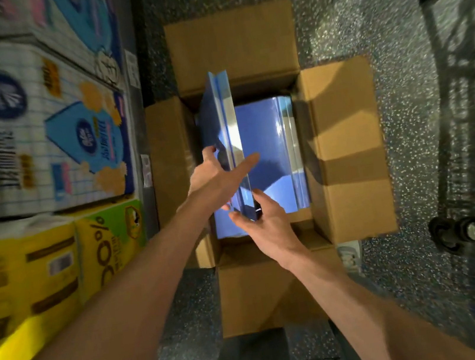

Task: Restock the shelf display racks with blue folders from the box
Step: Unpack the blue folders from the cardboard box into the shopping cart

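Looking straight down into an open cardboard box (346,147) on a speckled floor (393,30), all four flaps folded out.

Task item: a blue folder bundle (219,114) stands on edge along the left side of the box opening, long axis running away from the camera, top edge tilted slightly left. It looks film-wrapped, with glare along its upper edge. Its far end rises above the box rim level and overlaps the far flap.

Left hand (214,177): on the near half of the bundle. The thumb is on the left face and the index finger lies straight across the top edge onto the right side, so the bundle is pinched between thumb and fingers. The other fingers are hidden behind it.

Right hand (268,224): at the near lower corner of the same bundle, just below the left hand. The thumb is on the left of the corner and the fingers curl round the right side, gripping it.

So both hands are on one bundle, close together and not touching.

More flat folders (266,131) lie in the box to the right of the bundle, also blue and glossy, filling the bottom out to the right wall.

Surroundings:
- Left: shelf stock, with white-and-blue packs (33,118) above and yellow packs (27,275) below. Print is blurred and unreadable.
- Right: a metal trolley (463,81) on the floor, with one wheel (449,231) near the box's right flap, apart from it.
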The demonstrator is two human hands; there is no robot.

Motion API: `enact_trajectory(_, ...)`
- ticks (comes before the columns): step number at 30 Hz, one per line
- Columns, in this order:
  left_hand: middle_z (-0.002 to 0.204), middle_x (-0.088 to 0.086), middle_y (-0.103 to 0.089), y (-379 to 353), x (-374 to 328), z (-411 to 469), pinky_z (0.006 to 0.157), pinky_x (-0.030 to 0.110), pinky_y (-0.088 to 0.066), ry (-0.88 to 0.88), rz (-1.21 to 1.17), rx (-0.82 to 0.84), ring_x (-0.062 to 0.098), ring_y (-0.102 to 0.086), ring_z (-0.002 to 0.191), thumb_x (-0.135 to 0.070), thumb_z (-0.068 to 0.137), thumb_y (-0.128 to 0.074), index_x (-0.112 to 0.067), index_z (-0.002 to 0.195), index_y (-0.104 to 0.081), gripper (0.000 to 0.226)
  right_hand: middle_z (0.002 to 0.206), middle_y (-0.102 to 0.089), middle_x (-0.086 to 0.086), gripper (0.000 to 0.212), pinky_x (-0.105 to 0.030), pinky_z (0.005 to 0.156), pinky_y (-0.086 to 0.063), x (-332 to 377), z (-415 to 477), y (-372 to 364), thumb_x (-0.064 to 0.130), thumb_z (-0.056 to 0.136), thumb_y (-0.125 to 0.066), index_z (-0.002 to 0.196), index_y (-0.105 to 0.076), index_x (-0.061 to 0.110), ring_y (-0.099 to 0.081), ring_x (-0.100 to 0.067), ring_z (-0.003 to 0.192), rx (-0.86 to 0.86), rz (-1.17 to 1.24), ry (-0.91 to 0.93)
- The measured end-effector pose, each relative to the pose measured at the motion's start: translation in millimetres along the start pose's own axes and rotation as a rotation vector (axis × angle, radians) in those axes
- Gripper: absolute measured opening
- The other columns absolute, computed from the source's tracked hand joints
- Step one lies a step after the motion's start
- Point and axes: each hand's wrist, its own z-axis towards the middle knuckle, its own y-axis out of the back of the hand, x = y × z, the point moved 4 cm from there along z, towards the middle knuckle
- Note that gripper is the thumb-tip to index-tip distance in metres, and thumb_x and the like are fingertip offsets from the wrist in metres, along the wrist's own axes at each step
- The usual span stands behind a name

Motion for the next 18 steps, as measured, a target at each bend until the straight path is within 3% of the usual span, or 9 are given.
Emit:
enact_trajectory(1,0.102,0.001,-0.064,4.1,-1.6,-0.8,0.045,0.027,-0.057,0.025,0.029,-0.018,0.017,-0.071,0.056,-0.072,0.082,-0.064,-0.023,0.150,-0.028,0.091,0.108,-0.071,0.004,0.037,-0.008,0.074,-0.046,4.8,-4.6,-1.0,0.026,0.091,-0.072,0.126,-0.062,0.020,-0.064,-0.006,0.093,0.009,-0.031,0.012)
enact_trajectory(3,0.105,0.007,-0.063,9.0,-1.1,-2.3,0.046,0.031,-0.059,0.087,0.073,-0.070,0.022,-0.071,0.055,-0.058,0.086,-0.067,-0.014,0.139,-0.039,0.075,0.110,-0.069,0.002,0.039,-0.006,0.073,-0.046,10.5,-12.0,-3.6,0.028,0.091,-0.072,0.127,-0.061,0.019,-0.064,-0.006,0.093,0.007,-0.109,0.041)
enact_trajectory(6,0.115,0.012,-0.063,6.8,1.4,-7.9,0.071,0.038,-0.061,0.118,0.064,-0.124,0.032,-0.070,0.089,-0.040,0.087,-0.064,-0.006,0.125,-0.047,0.053,0.111,-0.065,-0.002,0.042,-0.018,0.083,-0.052,17.8,-23.9,-5.5,0.035,0.092,-0.069,0.130,-0.060,0.021,-0.064,-0.011,0.098,0.056,-0.212,0.094)
enact_trajectory(9,0.118,0.016,-0.062,12.5,10.3,-17.8,0.078,0.037,-0.051,0.107,0.066,-0.158,0.036,-0.064,0.104,-0.032,0.092,-0.059,-0.001,0.124,-0.046,0.047,0.106,-0.065,0.010,0.043,-0.011,0.081,-0.049,27.1,-37.9,1.4,0.035,0.095,-0.065,0.134,-0.058,0.020,-0.062,0.006,0.094,0.184,-0.118,0.036)
enact_trajectory(11,0.114,0.016,-0.061,23.4,15.9,-26.5,0.076,0.038,-0.051,0.090,0.068,-0.174,0.036,-0.064,0.100,-0.033,0.095,-0.058,-0.001,0.122,-0.047,0.043,0.125,-0.063,0.013,0.050,-0.015,0.092,-0.045,30.2,-46.8,8.5,0.051,0.096,-0.057,0.140,-0.054,0.028,-0.057,0.006,0.107,0.243,-0.036,-0.097)
enact_trajectory(13,0.108,0.013,-0.059,32.5,17.3,-42.4,0.069,0.036,-0.048,0.068,0.049,-0.168,0.033,-0.063,0.092,-0.032,0.096,-0.058,-0.001,0.121,-0.046,0.042,0.140,-0.056,0.012,0.058,-0.032,0.107,-0.043,27.3,-57.1,18.1,0.069,0.092,-0.046,0.141,-0.051,0.037,-0.052,-0.009,0.125,0.227,0.001,-0.230)
enact_trajectory(18,0.092,0.002,-0.054,59.5,-9.3,-97.0,0.054,0.028,-0.038,-0.049,0.016,-0.147,0.019,-0.058,0.074,-0.037,0.093,-0.062,-0.009,0.112,-0.043,0.039,0.136,-0.060,0.004,0.065,-0.037,0.102,-0.047,44.8,-94.5,51.3,0.070,0.094,-0.036,0.143,-0.049,0.029,-0.056,-0.017,0.115,0.105,-0.015,-0.347)
